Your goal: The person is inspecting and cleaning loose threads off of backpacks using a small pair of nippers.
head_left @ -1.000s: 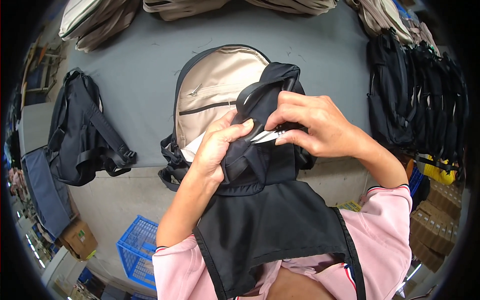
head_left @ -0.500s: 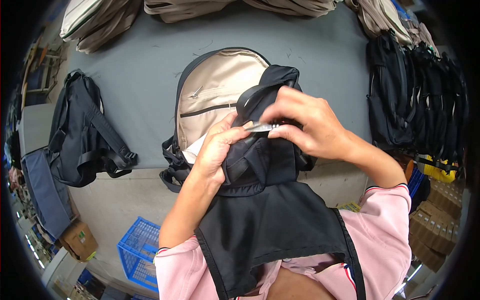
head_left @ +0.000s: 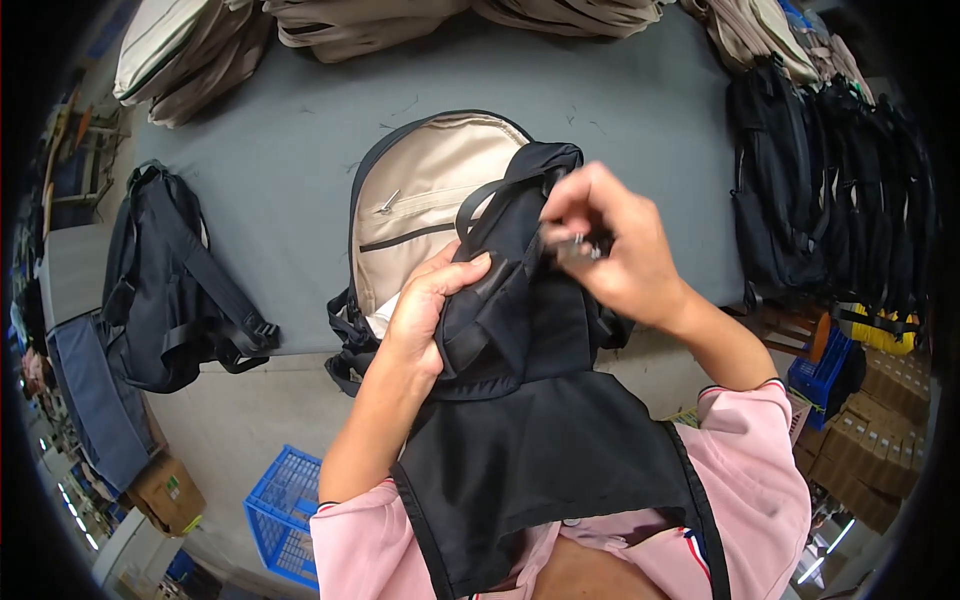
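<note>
I have the left hand [head_left: 424, 312] closed on a fold of the black backpack [head_left: 556, 325], its thumb pressed flat on the fabric near a webbing loop [head_left: 466, 212]. The right hand [head_left: 628, 255] is curled around small metal snips [head_left: 580, 247], just to the right of that fold; motion blurs fingers and tool, so I cannot tell whether the blades are apart or touch the cloth. The backpack sits at the near edge of the grey tabletop [head_left: 285, 190], against the black apron [head_left: 550, 455], its beige lining [head_left: 430, 185] exposed on the far side with a zipper pull [head_left: 389, 203] lying on it. To my left a second black backpack [head_left: 165, 290] lies over the edge; to my right I see a row of black bags [head_left: 785, 190]. Beige bags [head_left: 370, 30] line the far edge, and a blue crate [head_left: 285, 512] stands below.
</note>
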{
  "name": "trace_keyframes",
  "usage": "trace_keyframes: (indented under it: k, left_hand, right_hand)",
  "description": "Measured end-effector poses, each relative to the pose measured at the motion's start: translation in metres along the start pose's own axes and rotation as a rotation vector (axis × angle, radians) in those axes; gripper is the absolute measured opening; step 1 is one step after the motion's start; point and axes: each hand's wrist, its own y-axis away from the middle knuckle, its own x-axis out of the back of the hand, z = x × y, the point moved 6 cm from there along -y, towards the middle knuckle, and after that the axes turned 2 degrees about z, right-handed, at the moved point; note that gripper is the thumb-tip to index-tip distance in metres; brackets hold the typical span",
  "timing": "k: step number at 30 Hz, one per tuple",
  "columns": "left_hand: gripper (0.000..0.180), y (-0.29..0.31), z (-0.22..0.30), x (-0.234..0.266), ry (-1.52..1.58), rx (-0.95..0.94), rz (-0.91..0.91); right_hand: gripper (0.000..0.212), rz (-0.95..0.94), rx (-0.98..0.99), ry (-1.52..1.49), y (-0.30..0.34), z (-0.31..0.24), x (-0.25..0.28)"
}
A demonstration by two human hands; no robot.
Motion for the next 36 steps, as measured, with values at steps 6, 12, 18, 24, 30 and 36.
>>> trace_keyframes:
  k: [6,12,18,24,30,36]
  left_hand:
    - [0.043,0.002,0.025,0.002,-0.126,-0.062,0.297]
    - [0.045,-0.013,0.07,-0.022,-0.496,-0.087,-0.008]
    - [0.038,-0.014,0.136,-0.05,-1.928,-0.82,0.568]
    - [0.032,-0.028,0.085,-0.108,-2.266,-1.341,-0.071]
    - [0.025,-0.103,0.119,-0.058,-1.865,-0.585,0.076]
    - [0.02,-0.139,0.102,-0.025,-1.204,-0.051,0.178]
  right_hand:
    - [0.013,0.196,0.167,0.268,-0.002,0.024,0.016]
    - [0.025,-0.03,-0.489,0.038,0.007,0.127,0.025]
    - [0.029,-0.047,-0.484,-0.489,-0.002,0.113,-0.008]
    - [0.043,0.02,-0.372,-0.528,0.003,0.098,-0.014]
    - [0.055,0.036,-0.39,-0.394,0.014,0.109,-0.023]
    - [0.057,0.021,-0.421,-0.421,0.013,0.12,-0.025]
